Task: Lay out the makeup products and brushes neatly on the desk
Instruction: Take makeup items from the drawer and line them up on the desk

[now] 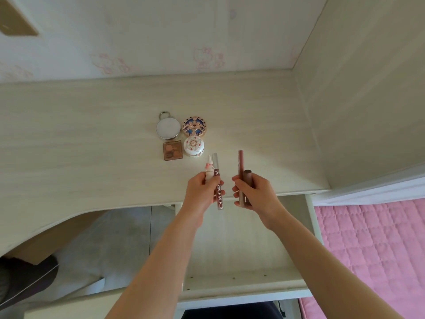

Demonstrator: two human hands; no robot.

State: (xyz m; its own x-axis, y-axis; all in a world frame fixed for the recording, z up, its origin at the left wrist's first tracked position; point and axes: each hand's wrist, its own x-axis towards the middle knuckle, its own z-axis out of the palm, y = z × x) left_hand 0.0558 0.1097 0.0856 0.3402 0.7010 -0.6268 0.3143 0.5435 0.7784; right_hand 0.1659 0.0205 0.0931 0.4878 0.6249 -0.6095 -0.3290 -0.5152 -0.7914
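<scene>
Brown-capped tubes (242,173) stand upright in her right hand's (254,193) clasp, two glosses (215,173) likewise in the left hand (202,194), compacts (192,146) lying just beyond the left.

Both hands over the near edge of the pale wood table (92,125). Left hand (201,195) grips two tubes upright: a white bunny-topped tube (209,170) and a clear lip gloss tube (217,180) with dark red contents and lettering. Right hand (255,195) grips a long brown-red tube (240,164) and a shorter brown tube (248,177). Farther back on the table, a tight two-by-two cluster: white round compact (168,127) with metal ring, blue-patterned round compact (194,126), square eyeshadow palette (173,150), white domed jar (193,146). Open drawer (241,238) below the hands, pink quilted bed (372,245) at right.
</scene>
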